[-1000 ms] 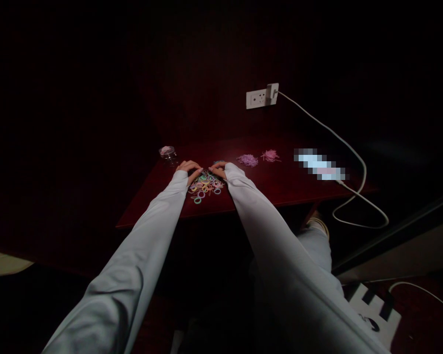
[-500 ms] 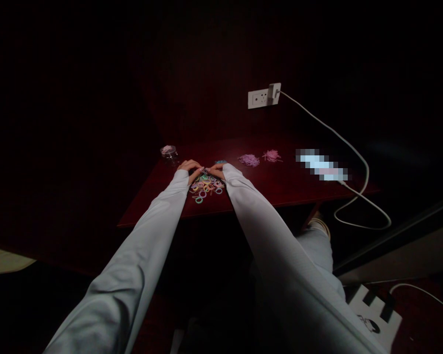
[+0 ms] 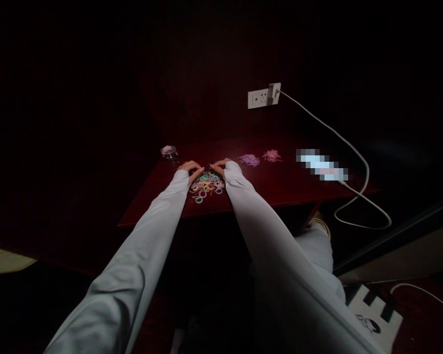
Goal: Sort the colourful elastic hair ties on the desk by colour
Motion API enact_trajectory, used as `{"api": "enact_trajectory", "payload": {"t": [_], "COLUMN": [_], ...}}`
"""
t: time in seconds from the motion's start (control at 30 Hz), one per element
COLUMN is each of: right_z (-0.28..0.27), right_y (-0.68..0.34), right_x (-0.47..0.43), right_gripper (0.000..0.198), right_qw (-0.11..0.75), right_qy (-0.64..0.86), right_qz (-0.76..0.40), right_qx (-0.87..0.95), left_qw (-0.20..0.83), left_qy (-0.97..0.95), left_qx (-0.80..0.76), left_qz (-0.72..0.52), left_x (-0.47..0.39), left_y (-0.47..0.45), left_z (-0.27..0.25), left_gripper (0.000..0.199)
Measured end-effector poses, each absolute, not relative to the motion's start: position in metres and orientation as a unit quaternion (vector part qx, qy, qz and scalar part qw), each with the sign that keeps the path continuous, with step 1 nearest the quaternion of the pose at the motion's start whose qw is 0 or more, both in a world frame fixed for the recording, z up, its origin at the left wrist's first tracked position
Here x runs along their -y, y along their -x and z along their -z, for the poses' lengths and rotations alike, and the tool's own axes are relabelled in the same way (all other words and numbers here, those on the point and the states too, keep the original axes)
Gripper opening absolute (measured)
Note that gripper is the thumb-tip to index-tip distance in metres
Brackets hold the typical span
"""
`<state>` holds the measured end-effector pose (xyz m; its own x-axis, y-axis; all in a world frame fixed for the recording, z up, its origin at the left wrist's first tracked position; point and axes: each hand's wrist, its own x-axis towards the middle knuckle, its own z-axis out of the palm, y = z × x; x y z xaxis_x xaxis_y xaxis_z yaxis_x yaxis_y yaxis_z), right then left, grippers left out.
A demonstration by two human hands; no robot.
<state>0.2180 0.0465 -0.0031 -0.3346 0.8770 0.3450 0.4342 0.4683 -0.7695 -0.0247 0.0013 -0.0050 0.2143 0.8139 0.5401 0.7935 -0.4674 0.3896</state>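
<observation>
A loose pile of small multicoloured hair ties (image 3: 206, 187) lies near the table's front edge, between my wrists. At its back left is my left hand (image 3: 190, 168), thumb tip close to the bent fingers; anything pinched there is too small to make out. My right hand (image 3: 221, 166) is at the pile's back right, with its fingers stretched forward and the thumb apart from them. No held thing shows in it. To its right are a heap of purple hair ties (image 3: 249, 160) and a pink heap (image 3: 272, 156).
A clear jar (image 3: 169, 153) with something pale pink at its top stands at the table's back left. A lit, pixelated device (image 3: 322, 164) lies on the right, its white cable (image 3: 339, 130) looping to a wall socket (image 3: 258, 99). The dark red table (image 3: 151, 206) ends close before me.
My right hand has drawn away from my left and shifted slightly right and back, now covering the spot where a small blue heap showed. My left hand has barely moved.
</observation>
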Motion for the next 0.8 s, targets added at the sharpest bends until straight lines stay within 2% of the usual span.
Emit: {"api": "enact_trajectory", "payload": {"t": [0.17,0.4,0.53,0.67,0.8], "right_z": [-0.002,-0.001,-0.001,-0.005,-0.009], "right_y": [-0.222,-0.226,-0.226,-0.225,-0.222], "right_x": [-0.052,-0.063,-0.065,-0.062,-0.051], "right_gripper": [0.035,0.036,0.037,0.045,0.043], "right_qw": [0.406,0.360,0.362,0.395,0.422], "right_qy": [0.552,0.562,0.568,0.589,0.518], "right_qz": [-0.176,-0.090,-0.096,-0.152,-0.191], "right_qx": [0.707,0.739,0.732,0.689,0.719], "left_qw": [0.019,0.008,-0.001,-0.008,-0.007], "left_qy": [-0.772,-0.773,-0.775,-0.766,-0.762], "left_qx": [-0.533,-0.550,-0.549,-0.544,-0.525], "left_qz": [-0.345,-0.316,-0.314,-0.342,-0.380], "left_x": [-0.005,0.005,0.009,0.008,0.002], "left_y": [0.023,0.016,0.013,0.012,0.014], "left_z": [0.007,-0.001,-0.003,0.001,0.007], "left_gripper": [0.037,0.043,0.042,0.042,0.040]}}
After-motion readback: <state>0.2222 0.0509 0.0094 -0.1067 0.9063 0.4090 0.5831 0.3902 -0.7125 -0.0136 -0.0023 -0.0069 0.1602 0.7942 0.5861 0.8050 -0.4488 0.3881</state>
